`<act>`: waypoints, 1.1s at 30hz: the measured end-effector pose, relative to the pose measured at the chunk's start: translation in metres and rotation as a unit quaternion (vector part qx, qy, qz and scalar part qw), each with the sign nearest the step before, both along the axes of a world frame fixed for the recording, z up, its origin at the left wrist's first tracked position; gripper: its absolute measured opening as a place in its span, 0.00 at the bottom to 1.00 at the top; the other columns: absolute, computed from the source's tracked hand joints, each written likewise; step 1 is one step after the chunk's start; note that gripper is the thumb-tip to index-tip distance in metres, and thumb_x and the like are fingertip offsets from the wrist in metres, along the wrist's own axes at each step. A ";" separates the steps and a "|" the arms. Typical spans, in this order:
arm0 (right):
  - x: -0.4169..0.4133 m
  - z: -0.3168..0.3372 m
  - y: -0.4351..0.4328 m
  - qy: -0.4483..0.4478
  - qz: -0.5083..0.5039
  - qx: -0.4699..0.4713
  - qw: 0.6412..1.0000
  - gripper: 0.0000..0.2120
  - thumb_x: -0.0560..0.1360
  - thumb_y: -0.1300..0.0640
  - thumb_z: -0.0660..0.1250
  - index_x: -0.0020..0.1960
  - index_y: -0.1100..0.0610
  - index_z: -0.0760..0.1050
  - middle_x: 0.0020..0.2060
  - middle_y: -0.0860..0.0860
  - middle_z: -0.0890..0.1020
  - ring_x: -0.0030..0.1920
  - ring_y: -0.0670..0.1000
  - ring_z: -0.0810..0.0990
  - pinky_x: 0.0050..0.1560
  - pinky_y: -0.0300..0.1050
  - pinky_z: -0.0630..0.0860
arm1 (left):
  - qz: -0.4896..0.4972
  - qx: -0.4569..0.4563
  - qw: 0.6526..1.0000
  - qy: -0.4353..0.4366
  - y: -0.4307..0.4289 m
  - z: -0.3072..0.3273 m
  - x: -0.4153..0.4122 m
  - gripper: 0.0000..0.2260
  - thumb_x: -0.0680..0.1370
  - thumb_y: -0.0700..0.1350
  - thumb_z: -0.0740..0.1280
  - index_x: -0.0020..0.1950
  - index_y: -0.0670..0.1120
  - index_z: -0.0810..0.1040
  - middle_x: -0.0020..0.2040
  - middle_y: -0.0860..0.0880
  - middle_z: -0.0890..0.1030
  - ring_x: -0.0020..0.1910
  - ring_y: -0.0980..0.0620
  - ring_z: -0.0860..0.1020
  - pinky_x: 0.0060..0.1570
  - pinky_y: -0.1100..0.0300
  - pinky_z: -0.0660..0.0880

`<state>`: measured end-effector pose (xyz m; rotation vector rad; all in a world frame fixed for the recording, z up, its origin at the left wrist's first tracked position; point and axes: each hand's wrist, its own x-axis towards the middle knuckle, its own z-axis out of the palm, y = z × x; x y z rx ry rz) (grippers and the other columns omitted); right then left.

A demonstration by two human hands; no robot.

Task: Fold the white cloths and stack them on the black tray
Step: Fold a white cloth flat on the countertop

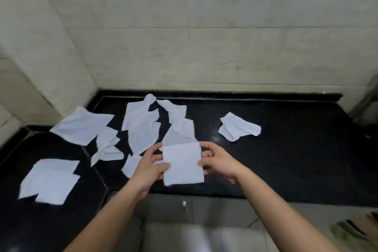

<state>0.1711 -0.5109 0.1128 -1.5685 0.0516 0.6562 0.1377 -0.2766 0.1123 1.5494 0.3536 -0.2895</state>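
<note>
Two hands hold one folded white cloth [182,162] by its sides, over the near part of the black counter [286,159]. The left hand [151,166] pinches the left side: its thumb [162,166] lies on top and its first finger reaches up to the top corner. The right hand [216,161] pinches the right side the same way, with the thumb [202,163] on top and the other fingers bent behind. The fingers of both hands are only a little apart and curled in on the cloth. I cannot tell if the cloth rests on the counter or is lifted a bit. More white cloths lie on the counter, not folded: a crumpled cloth [239,127] well off to the right, a long cloth [141,127] behind the left hand, and a flat cloth [81,127] far to the left. A pile of flat cloths [49,180] sits at the front left, well apart from the hands
</note>
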 end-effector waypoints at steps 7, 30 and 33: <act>-0.067 0.012 -0.225 -0.006 -0.179 0.010 0.984 0.29 0.71 0.70 0.67 0.68 0.50 0.71 0.53 0.55 0.84 0.51 0.50 0.85 0.43 0.45 0.80 | -0.168 0.012 0.985 -0.027 -0.230 0.011 0.018 0.29 0.74 0.30 0.67 0.71 0.53 0.69 0.57 0.43 0.80 0.55 0.46 0.81 0.48 0.51 0.81; -0.066 0.098 -0.653 -0.088 -0.430 -0.066 0.896 0.27 0.77 0.69 0.66 0.71 0.50 0.68 0.58 0.55 0.80 0.56 0.53 0.82 0.43 0.45 0.81 | -0.366 0.012 0.904 -0.218 -0.722 0.092 0.106 0.25 0.75 0.32 0.66 0.67 0.53 0.70 0.51 0.48 0.79 0.38 0.52 0.80 0.33 0.58 0.79; -0.054 0.124 -0.703 -0.117 -0.464 -0.088 0.874 0.28 0.77 0.70 0.66 0.72 0.51 0.66 0.57 0.55 0.80 0.52 0.52 0.82 0.40 0.44 0.80 | -0.362 0.023 0.898 -0.250 -0.779 0.115 0.126 0.23 0.75 0.34 0.67 0.65 0.55 0.71 0.47 0.51 0.79 0.40 0.53 0.80 0.41 0.53 0.79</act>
